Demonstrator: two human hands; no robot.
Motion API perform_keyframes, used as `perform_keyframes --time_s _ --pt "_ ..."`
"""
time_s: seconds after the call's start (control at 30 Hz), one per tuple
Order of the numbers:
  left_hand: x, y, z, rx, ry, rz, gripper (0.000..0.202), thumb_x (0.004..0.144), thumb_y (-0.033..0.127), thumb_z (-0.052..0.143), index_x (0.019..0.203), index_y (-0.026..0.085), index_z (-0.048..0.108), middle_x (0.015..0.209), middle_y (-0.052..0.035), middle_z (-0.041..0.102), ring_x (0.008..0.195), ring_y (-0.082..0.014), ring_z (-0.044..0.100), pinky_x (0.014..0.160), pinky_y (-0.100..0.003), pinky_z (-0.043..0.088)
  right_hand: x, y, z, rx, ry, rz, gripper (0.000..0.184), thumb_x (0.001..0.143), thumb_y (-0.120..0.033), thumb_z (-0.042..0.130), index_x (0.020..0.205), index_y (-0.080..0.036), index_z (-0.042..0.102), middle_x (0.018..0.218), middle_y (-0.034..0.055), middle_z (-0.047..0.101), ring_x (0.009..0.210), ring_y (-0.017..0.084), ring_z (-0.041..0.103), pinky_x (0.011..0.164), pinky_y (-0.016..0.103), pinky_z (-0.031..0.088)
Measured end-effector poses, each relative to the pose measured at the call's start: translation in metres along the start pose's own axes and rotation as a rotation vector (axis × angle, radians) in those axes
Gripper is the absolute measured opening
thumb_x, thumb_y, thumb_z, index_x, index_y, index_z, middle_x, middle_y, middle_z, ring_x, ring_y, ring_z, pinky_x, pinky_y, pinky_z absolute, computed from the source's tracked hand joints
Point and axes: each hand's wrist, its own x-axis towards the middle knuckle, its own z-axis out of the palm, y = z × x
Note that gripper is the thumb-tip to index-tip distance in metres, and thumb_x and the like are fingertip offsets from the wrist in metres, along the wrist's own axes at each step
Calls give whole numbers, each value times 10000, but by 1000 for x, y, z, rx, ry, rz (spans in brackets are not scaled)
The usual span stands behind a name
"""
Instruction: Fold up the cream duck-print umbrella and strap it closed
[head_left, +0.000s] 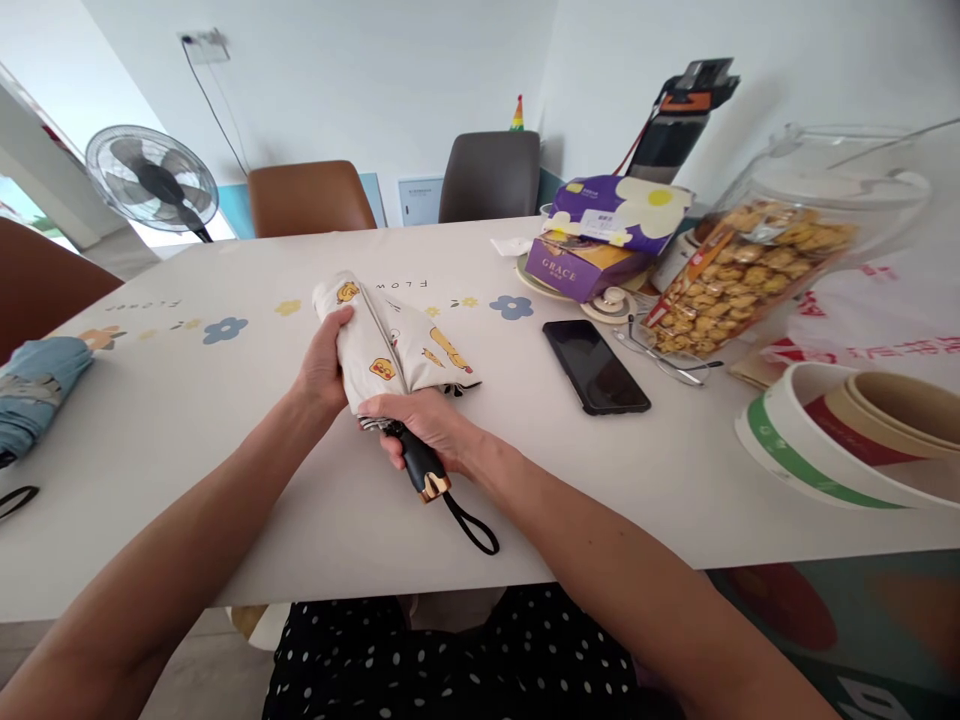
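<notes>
Folded umbrella (364, 345) gripped in both hands over the table

Most fingers of the left hand (324, 360) were hidden beneath the canopy; its thumb lay on the fabric, so the hand was closed around the bundle's side. The right hand (431, 425) gripped the lower end, thumb across the cloth hem, fingers wrapped about the top of the handle (421, 462) and partly concealed by it. Whether the umbrella touched the table (337, 550) could not be determined. A blue fabric bundle (45, 375) was cut off at the left edge; paper bowls (780, 440) were cropped at the right. Lettering on the tabletop ran partly behind the canopy.

Canopy: thin white cloth, loosely pleated, printed with yellow cartoon figures. Handle: dark, smooth, cylindrical, gold-coloured at the end, with a black strap (480, 540) looped onto the table. Nearby on the right lay a flat black phone (596, 367), then thin-framed glasses (694, 372), partly lost against a clear jar (750, 275) of knobbly brown pieces. Behind the phone, a soft purple packet (641, 212) rested on a rigid purple box (570, 268)
</notes>
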Motion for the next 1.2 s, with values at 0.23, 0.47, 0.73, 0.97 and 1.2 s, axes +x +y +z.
perform_keyframes --time_s 0.23,0.47,0.73,0.97,1.2 --pt "2 1 3 44 125 67 369 722 426 559 968 152 552 1002 -126 618 980 -288 582 844 -423 493 3 -1 -1 -7 129 -36 229 675 -279 675 669 -169 474 430 -58 429 342 77 408 310 190 383" --pt "-18 2 19 417 318 551 267 731 196 535 997 211 514 1155 -56 553 1148 -182 477 995 -341 365 7 -4 -1 -58 263 14 204 655 -258 681 670 -152 507 447 -42 442 360 90 419 309 218 410" --pt "-40 7 35 710 104 481 411 703 315 600 1097 222 526 1158 -59 535 1092 -239 486 919 -395 395 4 2 4 -199 187 14 218 613 -244 691 635 -151 496 446 -32 438 363 90 418 293 215 387" --pt "-36 2 34 985 -23 562 385 666 334 623 1031 234 551 1265 -28 486 1221 -240 376 1023 -402 309 2 2 3 -321 151 -94 150 680 -181 569 805 -178 486 480 -48 456 375 111 459 306 231 420" --pt "-41 5 38 1034 -31 449 250 660 335 623 895 248 622 1232 0 524 1231 -246 353 1034 -414 295 -1 -1 5 -432 143 -70 155 698 -190 565 807 -193 455 494 -46 461 375 123 480 326 246 438"
